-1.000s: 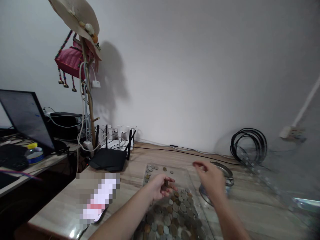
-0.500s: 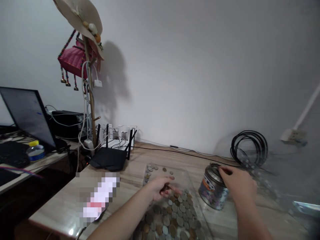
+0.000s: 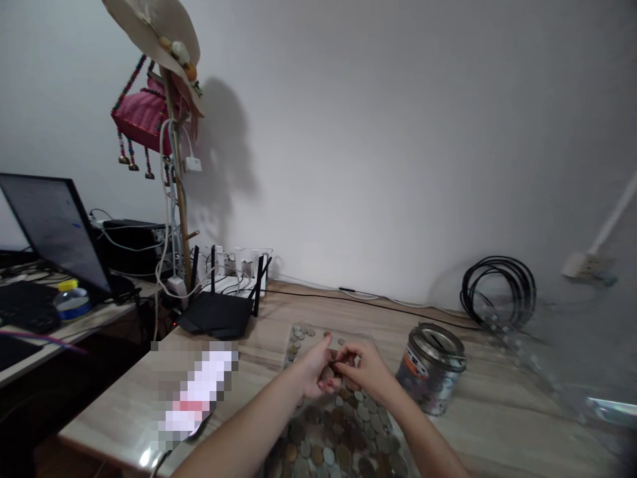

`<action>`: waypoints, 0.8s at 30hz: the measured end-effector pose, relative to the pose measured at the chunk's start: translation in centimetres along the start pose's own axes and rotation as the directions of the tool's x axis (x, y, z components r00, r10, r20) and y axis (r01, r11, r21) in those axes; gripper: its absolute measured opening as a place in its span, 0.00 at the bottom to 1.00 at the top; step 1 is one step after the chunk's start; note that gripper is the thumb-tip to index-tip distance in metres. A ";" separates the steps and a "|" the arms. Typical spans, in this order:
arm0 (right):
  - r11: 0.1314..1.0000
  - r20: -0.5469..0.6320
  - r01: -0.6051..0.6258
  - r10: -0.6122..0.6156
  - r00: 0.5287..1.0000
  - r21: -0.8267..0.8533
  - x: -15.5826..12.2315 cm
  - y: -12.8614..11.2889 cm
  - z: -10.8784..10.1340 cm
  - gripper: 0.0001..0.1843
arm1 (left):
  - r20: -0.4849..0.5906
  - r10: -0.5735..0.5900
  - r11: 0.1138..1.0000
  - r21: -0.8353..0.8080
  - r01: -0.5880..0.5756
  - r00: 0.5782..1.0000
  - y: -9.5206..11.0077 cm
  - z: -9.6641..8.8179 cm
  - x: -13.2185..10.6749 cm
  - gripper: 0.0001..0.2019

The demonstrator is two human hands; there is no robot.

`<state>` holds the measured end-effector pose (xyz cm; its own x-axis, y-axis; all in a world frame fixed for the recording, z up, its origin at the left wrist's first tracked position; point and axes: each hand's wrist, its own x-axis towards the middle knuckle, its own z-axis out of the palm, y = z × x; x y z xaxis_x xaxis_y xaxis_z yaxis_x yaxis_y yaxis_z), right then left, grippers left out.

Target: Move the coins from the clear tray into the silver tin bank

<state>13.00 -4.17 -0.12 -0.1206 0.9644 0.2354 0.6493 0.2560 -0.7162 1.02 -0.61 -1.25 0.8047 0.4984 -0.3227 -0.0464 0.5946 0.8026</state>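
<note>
Lower centre of the frame: the left hand (image 3: 314,369) is curled around small coins (image 3: 331,367). The right hand (image 3: 367,373) meets it, fingertips pinched on those coins, above the flat coin pile (image 3: 343,438). Just right stands a slotted tin can (image 3: 432,369).

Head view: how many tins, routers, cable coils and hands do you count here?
Tin: 1
Black router: 1
Coil of black cable: 1
Hands: 2 (left hand curled around a few coins, right hand touching them)
Total: 5
</note>
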 end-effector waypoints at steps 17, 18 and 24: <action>0.568 -0.736 -0.713 0.255 0.627 -0.411 -3.2 1.6 -12.2 0.14 | -0.188 0.054 0.998 0.049 -0.046 0.981 0.0 0.4 -0.3 0.09; 0.561 -0.743 -0.714 0.240 0.625 -0.419 -3.3 1.5 -12.2 0.14 | -0.195 0.059 0.998 0.048 -0.051 0.979 0.0 0.4 -0.3 0.09; 0.564 -0.735 -0.714 0.255 0.628 -0.414 -4.0 1.7 -13.3 0.13 | -0.185 0.065 0.997 0.050 -0.057 0.981 -0.2 0.1 -0.1 0.11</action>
<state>24.60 -8.51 6.48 0.6424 0.6218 0.4481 0.7632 -0.5721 -0.3003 1.04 -0.86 -1.34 0.6768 0.6439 -0.3569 -0.0626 0.5334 0.8435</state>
